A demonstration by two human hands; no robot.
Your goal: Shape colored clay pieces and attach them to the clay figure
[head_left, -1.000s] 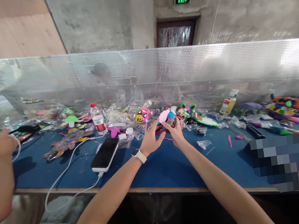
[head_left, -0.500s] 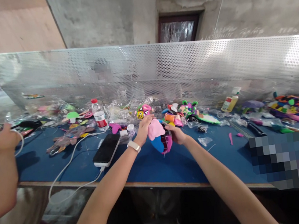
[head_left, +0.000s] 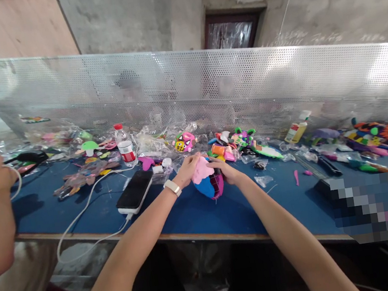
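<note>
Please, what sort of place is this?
Probably a craft workshop, given the rounded pink, blue and purple object, the long blue table and the pink and yellow toy-like figure.

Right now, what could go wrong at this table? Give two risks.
The white cable loops below the edge of the table; a passing arm might snag it and drag the phone. The left hand and right hand both hold the pink-and-blue piece; a hard squeeze might bend it.
</note>
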